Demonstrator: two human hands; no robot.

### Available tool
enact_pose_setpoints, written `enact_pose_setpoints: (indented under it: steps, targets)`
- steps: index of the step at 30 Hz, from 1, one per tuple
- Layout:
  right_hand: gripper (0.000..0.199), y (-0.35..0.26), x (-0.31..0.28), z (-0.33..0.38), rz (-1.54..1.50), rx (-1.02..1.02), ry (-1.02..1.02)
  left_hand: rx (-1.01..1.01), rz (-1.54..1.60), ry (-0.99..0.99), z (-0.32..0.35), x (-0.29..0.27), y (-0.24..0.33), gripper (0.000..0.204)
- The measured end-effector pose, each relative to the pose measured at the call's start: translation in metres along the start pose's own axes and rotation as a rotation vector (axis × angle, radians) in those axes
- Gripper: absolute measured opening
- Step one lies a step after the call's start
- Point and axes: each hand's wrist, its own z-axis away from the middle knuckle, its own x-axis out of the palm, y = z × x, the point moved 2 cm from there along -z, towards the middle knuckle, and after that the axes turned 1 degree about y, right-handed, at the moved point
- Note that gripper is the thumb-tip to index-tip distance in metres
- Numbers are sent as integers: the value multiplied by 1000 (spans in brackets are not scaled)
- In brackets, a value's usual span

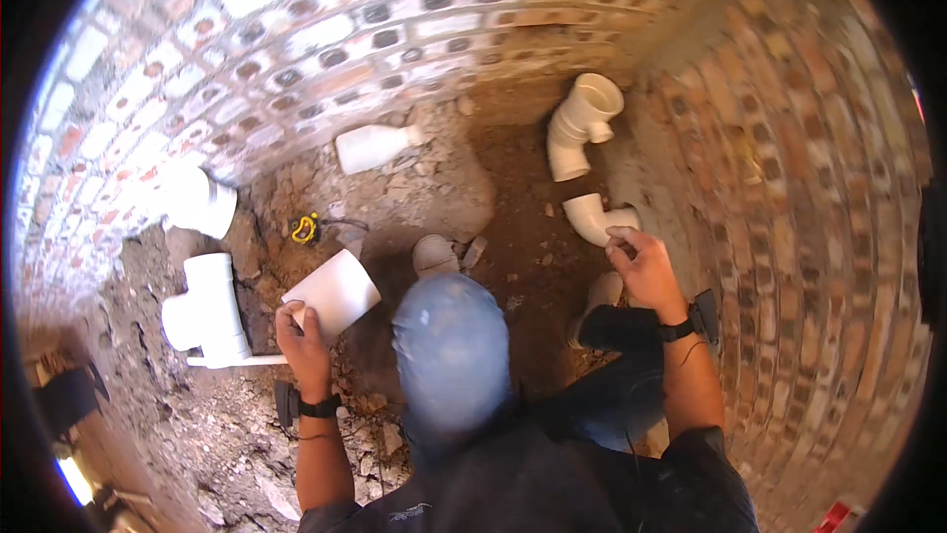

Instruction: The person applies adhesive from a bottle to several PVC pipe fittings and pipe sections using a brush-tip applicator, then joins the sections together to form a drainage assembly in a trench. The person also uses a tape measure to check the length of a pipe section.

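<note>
Left hand (304, 338): grip closed on the lower-left end of a short white pipe (335, 291), thumb on its wall; the pipe tilts above the dirt beside the left knee (451, 351).
Right hand (643, 267): fingers bent at the open end of a cream pipe elbow (586, 219); whether the grip is closed on it, I cannot tell.
Trench floor by the right wall: above that elbow, past a dark band, stands a cream branched pipe fitting (570, 129).
Rubble at left: white tee fitting (225, 311), thin white pipe (258, 360) just below it, yellow-and-black tape measure (305, 228).
Near the brick wall (395, 15): white plastic bottle (370, 148), lying sideways.
</note>
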Motion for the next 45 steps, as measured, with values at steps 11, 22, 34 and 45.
enact_pose_setpoints:
  steps: [11, 22, 34, 45]
  targets:
    - [26, 28, -62, 90, -51, 20, 221, 178, 109, 12, -28, 19, 22, 22]
    - [28, 77, -30, 48, -35, 158, 113, -154, 448, -161, -54, 125, -34, 16]
    - [29, 60, -35, 57, 44, 285, 54, -279, 643, -261, -51, 169, -32, 13]
    - [30, 46, -18, 87, 72, 246, 24, -137, 438, -77, -35, 117, -49, 17]
